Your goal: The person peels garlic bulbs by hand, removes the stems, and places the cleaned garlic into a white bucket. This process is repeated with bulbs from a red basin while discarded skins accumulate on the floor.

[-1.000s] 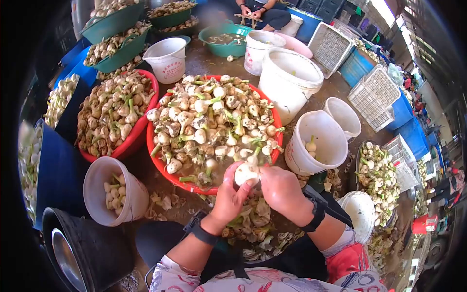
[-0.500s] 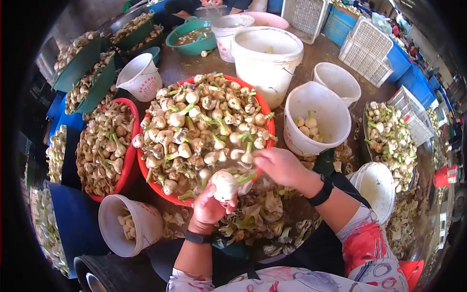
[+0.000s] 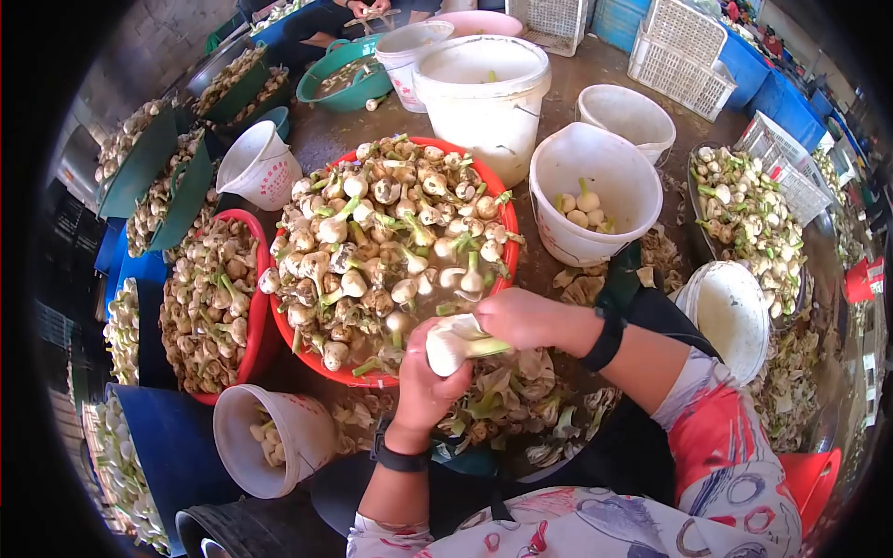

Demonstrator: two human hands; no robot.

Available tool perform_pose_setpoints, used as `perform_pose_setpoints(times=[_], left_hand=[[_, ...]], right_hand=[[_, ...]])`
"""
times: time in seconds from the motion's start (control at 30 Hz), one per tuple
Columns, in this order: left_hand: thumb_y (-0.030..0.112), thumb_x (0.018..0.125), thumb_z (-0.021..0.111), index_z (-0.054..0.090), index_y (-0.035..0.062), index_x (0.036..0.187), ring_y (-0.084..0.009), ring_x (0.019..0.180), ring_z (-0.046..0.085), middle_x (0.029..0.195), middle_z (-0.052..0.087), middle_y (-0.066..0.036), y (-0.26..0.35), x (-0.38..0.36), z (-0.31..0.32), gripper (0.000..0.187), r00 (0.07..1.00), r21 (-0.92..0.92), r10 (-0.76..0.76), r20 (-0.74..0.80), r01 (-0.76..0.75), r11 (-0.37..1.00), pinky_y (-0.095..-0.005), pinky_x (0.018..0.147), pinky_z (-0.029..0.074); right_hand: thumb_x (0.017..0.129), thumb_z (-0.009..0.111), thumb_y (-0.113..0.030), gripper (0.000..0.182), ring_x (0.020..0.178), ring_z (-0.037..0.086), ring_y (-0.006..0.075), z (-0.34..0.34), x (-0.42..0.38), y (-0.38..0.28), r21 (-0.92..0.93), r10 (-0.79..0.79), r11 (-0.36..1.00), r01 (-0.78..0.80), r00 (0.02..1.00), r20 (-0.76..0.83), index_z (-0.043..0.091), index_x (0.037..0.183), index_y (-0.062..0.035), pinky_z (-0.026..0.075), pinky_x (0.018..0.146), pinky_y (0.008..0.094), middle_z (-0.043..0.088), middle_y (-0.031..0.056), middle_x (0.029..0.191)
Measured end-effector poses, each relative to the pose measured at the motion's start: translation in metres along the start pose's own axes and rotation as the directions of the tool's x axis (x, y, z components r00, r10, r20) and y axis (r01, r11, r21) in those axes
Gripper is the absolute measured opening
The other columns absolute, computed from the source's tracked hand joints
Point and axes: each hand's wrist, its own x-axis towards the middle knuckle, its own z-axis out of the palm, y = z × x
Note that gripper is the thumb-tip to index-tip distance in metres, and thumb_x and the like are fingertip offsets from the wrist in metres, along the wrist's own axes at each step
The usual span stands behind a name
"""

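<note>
My left hand is closed around a white garlic bulb just over the near rim of the red tub. The bulb lies on its side, its pale green stem pointing right. Against the bulb's upper right shoulder, the fingers of my right hand are bent and pinched at its outer skin; their tips are partly hidden. Unpeeled garlic bulbs with short stems fill the red tub, which has some murky water at its near side.
A heap of garlic skins lies below my hands. White buckets, one with peeled bulbs, another with cloves, stand around. A second red tub of garlic is at left. Another person's hands show at the top, near a green basin.
My right hand has come in from the right onto the bulb. The bulb has turned onto its side in my left hand. The whole view has shifted slightly.
</note>
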Motion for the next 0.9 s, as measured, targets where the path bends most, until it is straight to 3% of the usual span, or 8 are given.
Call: perform_pose_setpoints(times=[0.07, 0.23, 0.33, 0.43, 0.53, 0.67, 0.8, 0.9], left_hand=[[0.01, 0.065, 0.06, 0.042, -0.001, 0.11, -0.0165, 0.087, 0.05, 0.096, 0.05, -0.01, 0.007, -0.003, 0.0, 0.049, 1.0, -0.086, 0.023, -0.009, -0.024, 0.996, -0.0279, 0.078, 0.04], [0.007, 0.067, 0.06, 0.036, 0.0015, 0.115, -0.0149, 0.094, 0.045, 0.103, 0.046, -0.008, -0.001, -0.004, -0.006, 0.054, 0.999, -0.211, 0.029, 0.012, -0.026, 0.977, -0.0268, 0.084, 0.036], [0.005, 0.07, 0.059, 0.035, 0.0034, 0.118, -0.0153, 0.094, 0.046, 0.104, 0.046, -0.007, 0.008, -0.006, -0.001, 0.053, 0.999, -0.133, -0.017, 0.027, 0.021, 0.991, -0.0258, 0.085, 0.036], [0.007, 0.075, 0.056, 0.039, 0.0053, 0.117, -0.0221, 0.099, 0.049, 0.109, 0.048, -0.01, 0.02, 0.0, 0.006, 0.044, 0.994, -0.852, -0.11, -0.027, 0.035, 0.522, -0.0337, 0.088, 0.039], [0.026, 0.082, 0.047, 0.043, 0.0027, 0.113, -0.0298, 0.098, 0.05, 0.103, 0.053, -0.016, -0.004, 0.007, -0.002, 0.039, 0.872, -0.975, -0.48, -0.093, 0.019, 0.223, -0.0429, 0.091, 0.036], [0.04, 0.083, 0.038, 0.049, 0.0002, 0.099, -0.0224, 0.076, 0.055, 0.088, 0.057, -0.013, -0.036, 0.01, -0.027, 0.044, 0.867, -0.995, -0.494, 0.059, 0.091, 0.04, -0.0336, 0.064, 0.047], [0.043, 0.087, 0.034, 0.051, 0.0046, 0.094, -0.0177, 0.067, 0.054, 0.085, 0.057, -0.011, -0.02, 0.009, -0.02, 0.042, 0.861, -0.942, -0.504, 0.07, 0.223, 0.25, -0.0277, 0.055, 0.043], [0.052, 0.087, 0.024, 0.05, 0.0033, 0.095, -0.0149, 0.054, 0.054, 0.075, 0.059, -0.008, -0.026, 0.005, 0.005, 0.056, 0.839, -0.716, -0.531, 0.115, 0.441, 0.542, -0.0231, 0.048, 0.042]], right_hand=[[0.082, 0.047, -0.02, 0.021, 0.048, 0.055, 0.0178, -0.02, -0.006, -0.007, 0.645, 0.248, 0.627, -0.437, 0.897, 0.366, 0.055, 0.082, -0.0007, 0.044, 0.044, 0.0273, 0.056, 0.0076, 0.061], [0.084, 0.044, -0.021, 0.023, 0.045, 0.052, 0.0117, -0.016, -0.013, -0.011, 0.795, 0.088, 0.544, -0.269, 0.96, 0.265, 0.055, 0.084, -0.001, 0.041, 0.041, 0.0226, 0.054, 0.0038, 0.059], [0.084, 0.045, -0.02, 0.022, 0.044, 0.052, 0.0171, -0.015, -0.009, -0.015, 0.393, 0.025, 0.917, -0.069, 0.993, 0.118, 0.055, 0.08, 0.0, 0.041, 0.042, 0.0276, 0.056, 0.0091, 0.062], [0.082, 0.047, -0.02, 0.024, 0.045, 0.052, 0.0271, -0.001, -0.005, -0.012, 0.743, 0.328, 0.448, -0.497, 0.865, 0.38, 0.053, 0.074, 0.0018, 0.042, 0.048, 0.0351, 0.055, 0.0157, 0.061], [0.081, 0.045, -0.018, 0.021, 0.052, 0.05, 0.0317, 0.029, -0.01, -0.02, 0.443, 0.087, 0.895, 0.062, 0.947, -0.31, 0.048, 0.067, -0.0029, 0.039, 0.047, 0.0394, 0.049, 0.0171, 0.059], [0.079, 0.045, -0.019, 0.015, 0.059, 0.056, 0.0312, 0.032, -0.029, -0.037, 0.004, -0.225, 0.974, 0.228, 0.957, 0.185, 0.049, 0.073, -0.0062, 0.044, 0.05, 0.0403, 0.055, 0.0135, 0.066], [0.077, 0.051, -0.033, 0.029, 0.08, 0.058, 0.0261, 0.027, -0.019, -0.001, -0.256, 0.29, 0.942, -0.215, 0.906, 0.308, 0.052, 0.086, -0.0053, 0.046, 0.064, 0.0331, 0.057, 0.0181, 0.089], [0.087, 0.043, -0.018, 0.022, 0.076, 0.056, 0.0136, 0.035, 0.007, -0.017, 0.845, 0.216, 0.502, -0.184, 0.973, 0.084, 0.051, 0.098, -0.001, 0.044, 0.065, 0.0271, 0.057, 0.0054, 0.081]])
